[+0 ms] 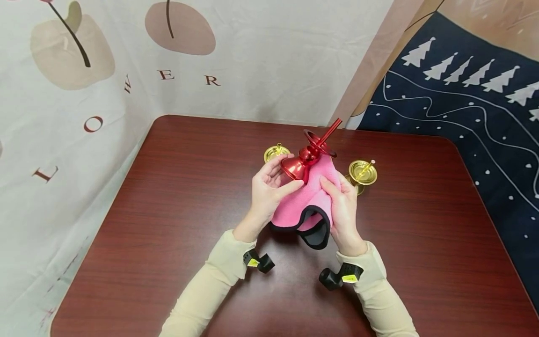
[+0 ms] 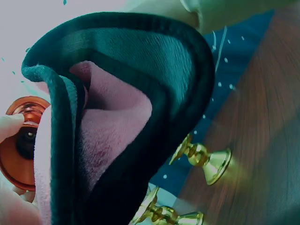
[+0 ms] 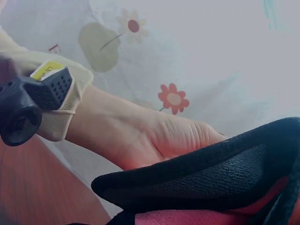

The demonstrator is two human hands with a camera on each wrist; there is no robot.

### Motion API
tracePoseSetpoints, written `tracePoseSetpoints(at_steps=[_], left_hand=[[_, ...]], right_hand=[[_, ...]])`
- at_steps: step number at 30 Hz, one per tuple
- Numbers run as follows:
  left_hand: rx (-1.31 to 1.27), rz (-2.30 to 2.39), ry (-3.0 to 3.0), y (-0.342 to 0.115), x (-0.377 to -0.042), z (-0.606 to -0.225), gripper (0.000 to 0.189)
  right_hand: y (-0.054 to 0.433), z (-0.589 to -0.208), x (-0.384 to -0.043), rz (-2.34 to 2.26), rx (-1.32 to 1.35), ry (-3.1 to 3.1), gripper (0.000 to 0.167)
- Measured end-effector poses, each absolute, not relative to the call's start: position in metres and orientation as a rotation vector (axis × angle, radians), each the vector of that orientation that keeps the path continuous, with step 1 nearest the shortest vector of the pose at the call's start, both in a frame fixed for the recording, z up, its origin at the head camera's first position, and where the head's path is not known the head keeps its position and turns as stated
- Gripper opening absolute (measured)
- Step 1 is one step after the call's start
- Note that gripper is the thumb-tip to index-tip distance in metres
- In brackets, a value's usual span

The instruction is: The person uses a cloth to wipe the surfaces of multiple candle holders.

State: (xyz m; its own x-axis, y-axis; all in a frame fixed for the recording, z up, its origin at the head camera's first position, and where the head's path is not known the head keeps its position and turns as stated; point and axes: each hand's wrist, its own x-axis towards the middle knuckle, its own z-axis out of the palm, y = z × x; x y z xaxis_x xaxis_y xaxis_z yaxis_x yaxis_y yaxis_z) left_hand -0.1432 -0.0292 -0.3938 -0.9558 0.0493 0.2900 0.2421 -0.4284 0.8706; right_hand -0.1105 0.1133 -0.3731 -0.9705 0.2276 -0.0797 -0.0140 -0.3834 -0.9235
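A shiny red metal candlestick point(image 1: 309, 154) is tilted above the table, its thin stem pointing up and to the right. My left hand point(image 1: 266, 189) holds it by the flared base, thumb on the near rim. In the left wrist view the hollow underside of the red base point(image 2: 10, 161) shows. With thumb and fingers, my right hand point(image 1: 346, 210) grips a pink cloth point(image 1: 292, 208) with black edging and a dark grey reverse. The cloth's upper part lies against the candlestick below its dish. In the right wrist view the cloth's folded edge point(image 3: 211, 180) covers my left hand's fingers.
Two gold candlesticks stand on the brown table point(image 1: 177, 210) beyond my hands: one point(image 1: 275, 152) partly behind my left hand, another point(image 1: 363, 173) right of my right hand. A white printed curtain point(image 1: 269, 56) backs the table; a dark blue tree-patterned cloth point(image 1: 471, 140) hangs at right.
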Motion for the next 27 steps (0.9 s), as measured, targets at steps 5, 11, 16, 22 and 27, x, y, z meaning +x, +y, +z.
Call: tracePoseSetpoints(at_steps=[5, 11, 16, 22, 27], left_hand=[[-0.401, -2.643, -1.566, -0.029, -0.140, -0.393, 0.057], [-0.403, -2.643, -1.671, -0.028, -0.136, -0.388, 0.053], [-0.462, -2.438, -1.713, -0.025, -0.137, -0.390, 0.058], [-0.532, -1.989, -1.769, -0.023, -0.142, -0.398, 0.064], [-0.545, -1.629, -1.818, -0.025, -0.145, -0.400, 0.067]], right_hand=[[0.119, -0.372, -0.117, 2.477, -0.275, -1.710, 0.024], [0.125, -0.375, -0.129, 2.432, -0.272, -1.811, 0.032], [0.125, -0.376, -0.127, 2.504, -0.229, -1.827, 0.031], [0.124, -0.375, -0.120, 2.432, -0.218, -1.961, 0.019], [0.121, -0.374, -0.112, 2.042, -0.062, -2.164, 0.013]])
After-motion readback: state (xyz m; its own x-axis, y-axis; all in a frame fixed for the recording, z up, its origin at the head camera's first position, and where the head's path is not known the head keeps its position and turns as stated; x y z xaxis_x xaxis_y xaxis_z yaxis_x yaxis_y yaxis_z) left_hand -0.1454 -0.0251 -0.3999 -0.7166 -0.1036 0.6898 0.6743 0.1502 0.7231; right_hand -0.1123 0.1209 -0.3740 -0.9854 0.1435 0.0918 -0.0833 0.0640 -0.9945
